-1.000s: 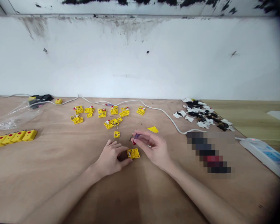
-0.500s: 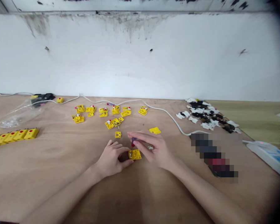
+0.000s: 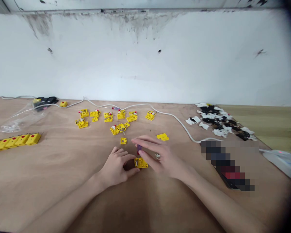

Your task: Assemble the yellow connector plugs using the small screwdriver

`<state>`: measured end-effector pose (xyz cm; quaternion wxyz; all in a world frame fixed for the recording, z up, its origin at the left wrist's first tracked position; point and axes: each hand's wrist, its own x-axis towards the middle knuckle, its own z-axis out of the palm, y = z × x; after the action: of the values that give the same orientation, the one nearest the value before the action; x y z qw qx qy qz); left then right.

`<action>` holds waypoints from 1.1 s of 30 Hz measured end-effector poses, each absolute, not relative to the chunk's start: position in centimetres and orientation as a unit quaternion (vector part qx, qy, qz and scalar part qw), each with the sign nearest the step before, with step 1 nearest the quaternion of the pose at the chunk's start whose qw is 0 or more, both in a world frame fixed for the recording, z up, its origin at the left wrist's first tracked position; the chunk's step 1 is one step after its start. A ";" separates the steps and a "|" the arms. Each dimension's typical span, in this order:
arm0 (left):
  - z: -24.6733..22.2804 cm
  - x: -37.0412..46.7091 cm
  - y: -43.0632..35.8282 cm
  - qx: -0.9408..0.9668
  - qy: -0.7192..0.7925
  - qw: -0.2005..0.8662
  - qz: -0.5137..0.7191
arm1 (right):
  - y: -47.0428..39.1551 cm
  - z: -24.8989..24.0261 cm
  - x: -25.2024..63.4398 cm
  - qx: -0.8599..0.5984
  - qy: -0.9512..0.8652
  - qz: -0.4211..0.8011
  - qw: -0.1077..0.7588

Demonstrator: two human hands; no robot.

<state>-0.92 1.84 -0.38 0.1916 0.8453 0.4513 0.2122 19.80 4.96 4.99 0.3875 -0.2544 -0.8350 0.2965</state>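
Observation:
My left hand [image 3: 118, 165] grips the left end of a yellow plastic housing [image 3: 143, 163] between thumb and forefinger, holding it on the table. A small metal part lies inside the housing near that end. In my right hand [image 3: 161, 157] is a small screwdriver [image 3: 138, 149] with a purple and red handle, held upright, its tip down at the metal part. Whether the tip sits in a screw is too small to tell. Just beyond my hands lie a small yellow square piece [image 3: 123, 140] and a flat yellow cover [image 3: 162, 137].
Several opened yellow housings [image 3: 108, 117] lie further back. A row of closed yellow units [image 3: 21, 140] stands at left, near a clear plastic bag [image 3: 19, 118]. Black and white pieces [image 3: 218, 119] are heaped at right. A white cable [image 3: 169, 114] crosses the table; a blurred-out dark object [image 3: 228, 168] lies right.
The whole view has shifted slightly. My right hand has turned a little around the screwdriver, which stays upright over the housing. My left hand keeps its hold.

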 end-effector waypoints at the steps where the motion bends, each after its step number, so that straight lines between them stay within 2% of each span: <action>1: -0.4 -0.9 1.9 0.845 0.451 0.192 0.212 | 4.9 5.0 19.8 -0.256 -0.833 0.303 0.386; 5: -0.6 -1.0 1.9 0.845 0.449 0.191 0.217 | 4.7 5.0 19.9 -0.253 -0.834 0.283 0.399; 9: -0.7 -1.0 1.9 0.845 0.450 0.189 0.217 | 4.7 5.2 20.1 -0.263 -0.844 0.303 0.357; 13: -0.7 -1.0 1.8 0.846 0.449 0.190 0.218 | 4.7 5.4 20.1 -0.241 -0.844 0.282 0.387; 18: -0.7 -1.0 1.9 0.845 0.448 0.193 0.221 | 4.5 5.5 20.0 -0.251 -0.848 0.305 0.354; 22: -0.8 -0.9 1.8 0.845 0.446 0.194 0.224 | 4.3 5.5 19.9 -0.247 -0.842 0.278 0.389; 26: -0.8 -0.9 1.8 0.845 0.446 0.190 0.227 | 4.3 5.6 19.9 -0.238 -0.849 0.308 0.358; 30: -0.7 -0.9 1.9 0.847 0.442 0.192 0.223 | 4.5 5.4 20.0 -0.228 -0.842 0.287 0.396; 33: -0.7 -0.9 1.9 0.846 0.442 0.192 0.228 | 4.5 5.4 20.1 -0.220 -0.853 0.296 0.370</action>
<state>-0.92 1.85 -0.66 0.1916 0.8461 0.4421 0.2281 20.06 4.48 5.44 0.3695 -0.2199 -0.8530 0.2957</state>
